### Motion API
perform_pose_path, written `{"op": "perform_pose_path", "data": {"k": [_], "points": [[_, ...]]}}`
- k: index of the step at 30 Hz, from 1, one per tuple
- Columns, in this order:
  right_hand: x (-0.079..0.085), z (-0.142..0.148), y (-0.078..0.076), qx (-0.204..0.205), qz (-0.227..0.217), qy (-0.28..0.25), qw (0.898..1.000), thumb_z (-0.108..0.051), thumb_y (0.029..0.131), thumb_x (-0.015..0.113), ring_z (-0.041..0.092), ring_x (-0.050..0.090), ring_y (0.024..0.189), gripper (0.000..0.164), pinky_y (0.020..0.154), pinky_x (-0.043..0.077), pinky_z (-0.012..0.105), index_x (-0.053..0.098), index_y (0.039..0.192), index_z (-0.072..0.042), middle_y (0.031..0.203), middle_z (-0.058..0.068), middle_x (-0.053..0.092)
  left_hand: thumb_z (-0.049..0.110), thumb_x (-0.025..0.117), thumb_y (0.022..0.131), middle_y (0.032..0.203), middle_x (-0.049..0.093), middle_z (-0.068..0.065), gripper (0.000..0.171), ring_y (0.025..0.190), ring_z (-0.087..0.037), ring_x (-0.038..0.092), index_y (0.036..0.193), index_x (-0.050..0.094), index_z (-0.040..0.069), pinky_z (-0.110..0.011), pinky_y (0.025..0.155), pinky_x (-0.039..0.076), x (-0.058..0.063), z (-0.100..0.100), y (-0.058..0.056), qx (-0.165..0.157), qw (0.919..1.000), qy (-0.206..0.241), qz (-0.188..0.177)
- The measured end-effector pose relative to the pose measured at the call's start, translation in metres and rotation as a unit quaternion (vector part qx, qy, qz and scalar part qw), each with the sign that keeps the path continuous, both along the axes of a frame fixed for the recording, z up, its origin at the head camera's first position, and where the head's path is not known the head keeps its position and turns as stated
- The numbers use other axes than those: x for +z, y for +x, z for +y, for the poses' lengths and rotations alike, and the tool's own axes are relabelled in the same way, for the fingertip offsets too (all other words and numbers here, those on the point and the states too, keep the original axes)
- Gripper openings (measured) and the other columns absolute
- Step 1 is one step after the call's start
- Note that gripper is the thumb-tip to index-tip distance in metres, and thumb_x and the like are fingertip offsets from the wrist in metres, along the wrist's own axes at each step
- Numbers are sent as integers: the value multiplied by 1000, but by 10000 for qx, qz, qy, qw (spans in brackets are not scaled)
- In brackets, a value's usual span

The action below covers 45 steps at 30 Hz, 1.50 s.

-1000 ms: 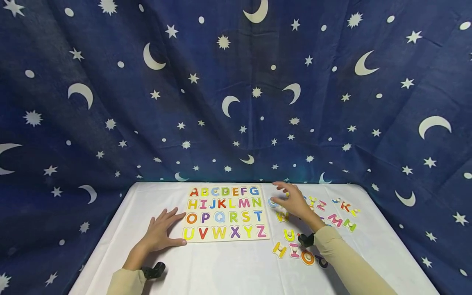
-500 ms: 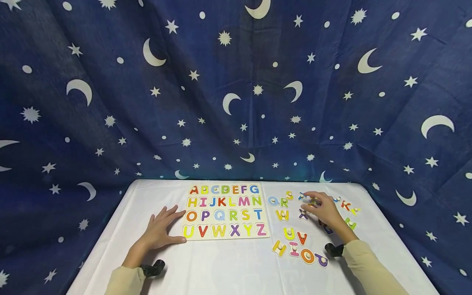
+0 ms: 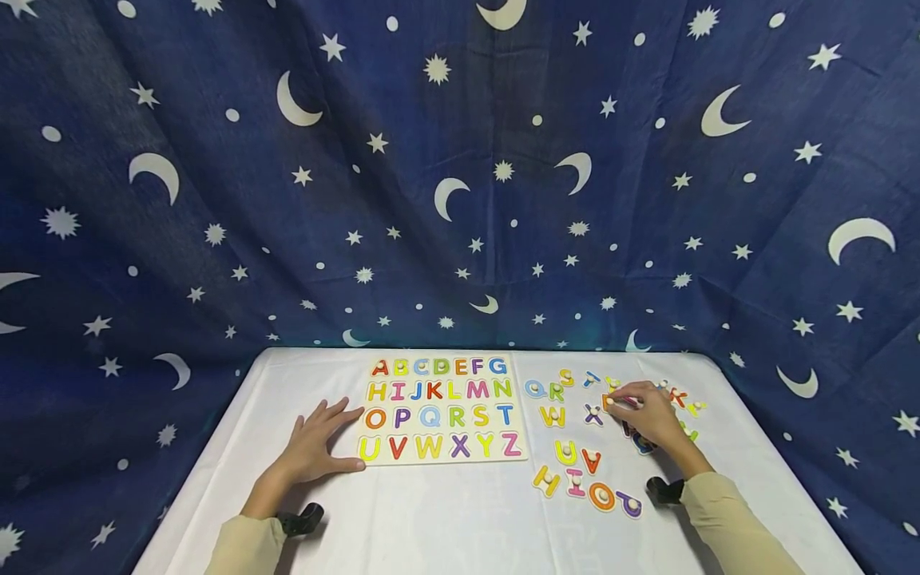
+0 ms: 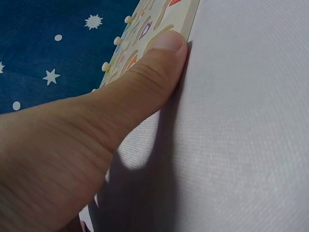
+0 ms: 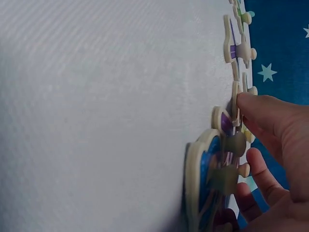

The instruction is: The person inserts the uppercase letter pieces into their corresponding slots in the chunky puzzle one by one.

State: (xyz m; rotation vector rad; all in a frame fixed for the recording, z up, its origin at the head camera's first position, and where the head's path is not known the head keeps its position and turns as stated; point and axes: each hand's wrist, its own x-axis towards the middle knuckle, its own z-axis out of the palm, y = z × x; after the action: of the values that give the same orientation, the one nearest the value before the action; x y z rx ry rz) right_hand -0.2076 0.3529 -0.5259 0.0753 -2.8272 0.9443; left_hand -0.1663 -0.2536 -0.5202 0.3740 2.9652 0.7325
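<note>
The right grip (image 3: 650, 419) has just been carried from near Q (image 3: 535, 389) to E (image 3: 608, 403), and its spread fingers have been drawn together, so that E seems to be pinched, on the desk (image 3: 460, 519) to the right of the board (image 3: 444, 403). By this, it is judged, the work is narrowed to one letter. The left grip (image 3: 312, 447) is kept relaxed and uncurled, its thumb rested at the board's near left corner. One board and two grips are counted. Four letters are seated: A (image 3: 380, 368), B (image 3: 401, 367), C (image 3: 421, 366) and D (image 3: 442, 366). Twelve loose ones are seen uncovered: Q, R (image 3: 556, 392), S (image 3: 566, 378), T (image 3: 591, 379), W (image 3: 553, 417), X (image 3: 592, 414), U (image 3: 566, 454), V (image 3: 592, 461), H (image 3: 546, 481), I (image 3: 576, 482), O (image 3: 601, 497) and P (image 3: 629, 504). Others are partly hidden around the right grip, and no full total can be given.
</note>
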Motion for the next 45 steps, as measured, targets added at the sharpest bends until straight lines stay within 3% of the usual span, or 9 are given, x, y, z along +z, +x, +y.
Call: {"op": "perform_pose_path", "data": {"k": [7, 18, 23, 30, 34, 39, 45], "points": [[2, -1, -2, -258, -251, -35, 9993, -19, 86, 82, 41, 49, 113, 23, 87, 42, 54, 80, 103, -3, 122, 23, 61, 59, 91, 65, 161, 39, -21, 99, 150, -53, 19, 148, 56, 18, -79, 115, 4, 1, -1, -1, 9, 10000, 2, 6], [5, -4, -2, -330, -322, -72, 9989, -17, 87, 82, 42, 51, 116, 18, 90, 40, 57, 80, 98, -2, 122, 23, 61, 59, 91, 65, 161, 38, -20, 99, 151, -53, 18, 148, 56, 18, -79, 115, 3, 1, 1, -1, 38, 10000, -17, -15], [5, -3, -3, -274, -216, -13, 9994, -15, 86, 82, 43, 53, 115, 16, 91, 42, 59, 80, 95, -3, 119, 24, 63, 58, 91, 65, 161, 38, -21, 99, 151, -53, 18, 148, 56, 18, -79, 115, 3, 2, 2, -1, 43, 10000, 28, -19], [16, -7, -13, -5, 278, 174, 9995, -12, 84, 83, 38, 57, 100, 11, 84, 35, 50, 81, 92, -5, 107, 21, 69, 59, 91, 65, 162, 37, -20, 100, 151, -52, 17, 149, 56, 19, -78, 115, 2, 0, 0, 0, 79, 9999, -40, -140], [29, -21, -23, 126, 420, -77, 9990, -13, 85, 83, 38, 55, 105, 14, 86, 41, 49, 81, 96, -5, 111, 21, 68, 60, 91, 64, 162, 37, -20, 100, 151, -52, 17, 148, 56, 19, -78, 116, 2, 0, -1, -1, 110, 9998, -31, -134], [36, -51, -35, 338, 492, -386, 9975, -12, 86, 82, 40, 58, 111, 15, 95, 47, 55, 80, 99, -4, 113, 20, 70, 60, 91, 64, 162, 37, -20, 101, 152, -52, 16, 149, 56, 19, -78, 116, 1, -1, -1, -2, 105, 9998, -12, -153], [37, -97, -46, 449, 195, -938, 9944, -14, 88, 82, 41, 58, 116, 17, 100, 47, 58, 80, 102, -5, 118, 19, 69, 60, 91, 64, 162, 37, -20, 101, 152, -52, 16, 149, 56, 19, -78, 116, 1, -3, 1, -1, 106, 9998, -16, -159]]}}
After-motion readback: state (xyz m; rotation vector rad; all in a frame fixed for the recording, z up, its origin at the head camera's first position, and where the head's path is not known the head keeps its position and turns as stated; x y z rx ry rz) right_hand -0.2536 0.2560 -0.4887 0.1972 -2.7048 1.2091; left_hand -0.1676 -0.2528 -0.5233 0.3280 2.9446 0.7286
